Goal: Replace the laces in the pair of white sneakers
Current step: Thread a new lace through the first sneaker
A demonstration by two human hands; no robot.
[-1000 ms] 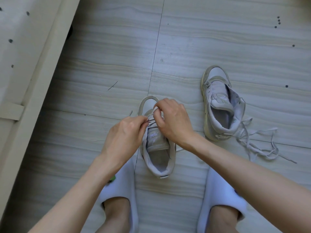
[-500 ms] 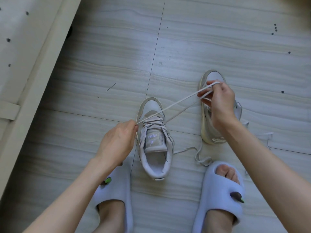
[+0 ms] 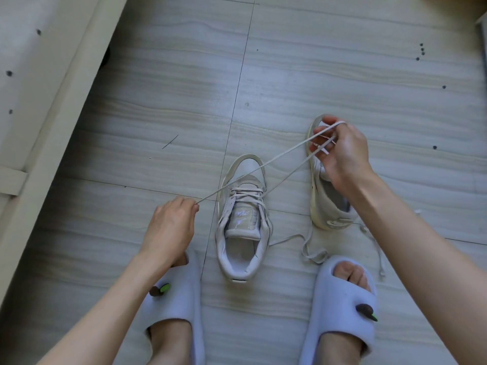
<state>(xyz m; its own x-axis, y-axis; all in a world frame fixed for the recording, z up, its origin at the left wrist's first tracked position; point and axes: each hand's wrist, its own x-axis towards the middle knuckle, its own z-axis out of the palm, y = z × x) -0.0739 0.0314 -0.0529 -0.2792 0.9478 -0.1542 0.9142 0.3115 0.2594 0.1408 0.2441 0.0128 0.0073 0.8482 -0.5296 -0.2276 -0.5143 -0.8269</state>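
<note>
Pinching one end of the flat, woven lace (image 3: 276,158) just left of the centre sneaker (image 3: 243,219), the left hand (image 3: 168,227) has its fingertips pressed together, while the right hand (image 3: 342,151) curls its fingers around the looped lace up and to the right. That puts it over the second sneaker (image 3: 326,206), which lies tipped on its side. Both shoes are scuffed off-white leather with rounded toes on a pale wood-grain floor (image 3: 316,75), and a limp old lace (image 3: 313,248) curls just right of the centre sneaker's heel.
</note>
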